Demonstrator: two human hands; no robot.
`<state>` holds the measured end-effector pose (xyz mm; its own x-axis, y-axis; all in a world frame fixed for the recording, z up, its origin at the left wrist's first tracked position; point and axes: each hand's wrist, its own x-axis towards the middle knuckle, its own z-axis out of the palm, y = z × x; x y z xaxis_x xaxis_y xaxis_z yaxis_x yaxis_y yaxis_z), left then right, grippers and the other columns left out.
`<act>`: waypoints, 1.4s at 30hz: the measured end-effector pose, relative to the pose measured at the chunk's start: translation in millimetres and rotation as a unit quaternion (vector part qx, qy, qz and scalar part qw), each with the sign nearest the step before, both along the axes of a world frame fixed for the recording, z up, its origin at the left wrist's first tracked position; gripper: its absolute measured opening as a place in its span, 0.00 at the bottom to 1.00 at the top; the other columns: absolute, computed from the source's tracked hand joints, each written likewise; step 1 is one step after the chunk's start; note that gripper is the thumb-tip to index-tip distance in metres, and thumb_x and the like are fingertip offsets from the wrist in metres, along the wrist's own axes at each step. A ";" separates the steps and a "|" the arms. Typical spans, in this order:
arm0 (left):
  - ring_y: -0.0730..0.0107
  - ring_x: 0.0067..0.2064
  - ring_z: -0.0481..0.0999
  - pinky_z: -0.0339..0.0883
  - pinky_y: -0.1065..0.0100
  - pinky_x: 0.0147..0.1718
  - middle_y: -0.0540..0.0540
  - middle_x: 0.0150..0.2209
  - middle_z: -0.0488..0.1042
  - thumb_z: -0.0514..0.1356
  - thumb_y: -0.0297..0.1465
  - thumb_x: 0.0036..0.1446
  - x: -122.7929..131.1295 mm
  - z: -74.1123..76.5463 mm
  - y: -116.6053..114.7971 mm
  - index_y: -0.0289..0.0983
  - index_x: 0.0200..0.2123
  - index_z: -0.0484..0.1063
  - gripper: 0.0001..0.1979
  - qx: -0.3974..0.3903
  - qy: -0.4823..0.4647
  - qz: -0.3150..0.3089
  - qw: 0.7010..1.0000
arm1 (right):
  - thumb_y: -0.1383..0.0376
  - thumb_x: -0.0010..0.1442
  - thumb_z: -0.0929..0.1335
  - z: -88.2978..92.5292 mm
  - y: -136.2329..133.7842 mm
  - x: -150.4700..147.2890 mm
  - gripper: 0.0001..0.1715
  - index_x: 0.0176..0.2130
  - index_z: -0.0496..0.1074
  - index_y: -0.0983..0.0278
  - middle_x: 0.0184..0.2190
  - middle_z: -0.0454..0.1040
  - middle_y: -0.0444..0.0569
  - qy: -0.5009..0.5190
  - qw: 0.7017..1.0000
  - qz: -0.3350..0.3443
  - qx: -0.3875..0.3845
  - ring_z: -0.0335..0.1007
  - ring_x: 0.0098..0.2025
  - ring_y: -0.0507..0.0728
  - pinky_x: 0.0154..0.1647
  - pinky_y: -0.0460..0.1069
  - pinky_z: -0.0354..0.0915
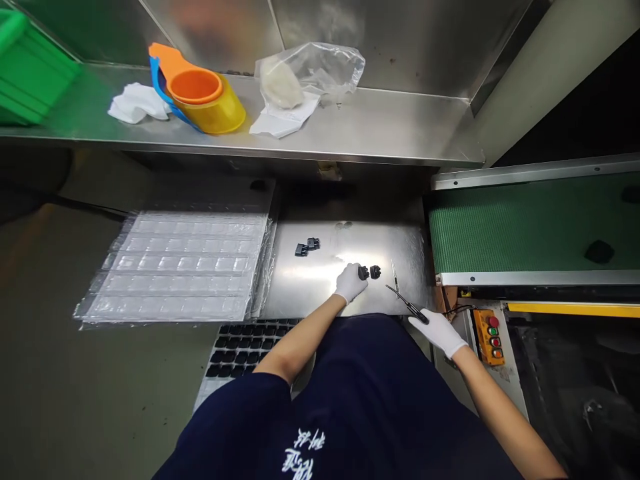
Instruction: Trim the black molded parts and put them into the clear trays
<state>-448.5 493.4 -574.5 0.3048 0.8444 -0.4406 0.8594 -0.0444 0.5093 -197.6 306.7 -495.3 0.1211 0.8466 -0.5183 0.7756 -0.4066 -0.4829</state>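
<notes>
Work appears partway: the left hand [351,283] grasps one black part [363,273] on the metal surface [290,290], the right hand [441,332] grips a slender tool [417,312] clear of it, and three similar parts [375,272] remain unheld on the surface.

Left grip [351,283], white-gloved hand, holds a small black part [363,273] on the steel desk [345,303]; second black part [375,272] just beside. Right grip [436,328], also gloved, holds a thin black-handled tool [415,311], tip pointing toward the parts. Slim metal tool [395,275] lies nearby. Two dark connectors [301,249] farther left. Clear plastic trays [185,267] stacked left, green conveyor belt [525,230] right, button box [481,327] below it. Shelf [400,127] behind: green bin [33,70], coloured cups [220,113], plastic bag [330,63], white paper [283,121].
</notes>
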 end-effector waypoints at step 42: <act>0.51 0.45 0.79 0.70 0.57 0.45 0.36 0.46 0.80 0.67 0.43 0.55 -33.7 28.8 -60.9 0.37 0.47 0.74 0.21 -0.018 0.019 -0.013 1.000 | 0.46 0.68 0.65 40.0 41.2 -17.9 0.26 0.38 0.81 0.62 0.37 0.82 0.59 -0.122 0.967 0.205 -0.084 0.80 0.41 0.68 0.43 0.56 0.68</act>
<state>-482.2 432.6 -545.7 0.3087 0.8197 -0.4825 0.8766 -0.0482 0.4789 -215.5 348.0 -455.3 -0.0708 0.7562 -0.6505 0.9710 -0.0972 -0.2186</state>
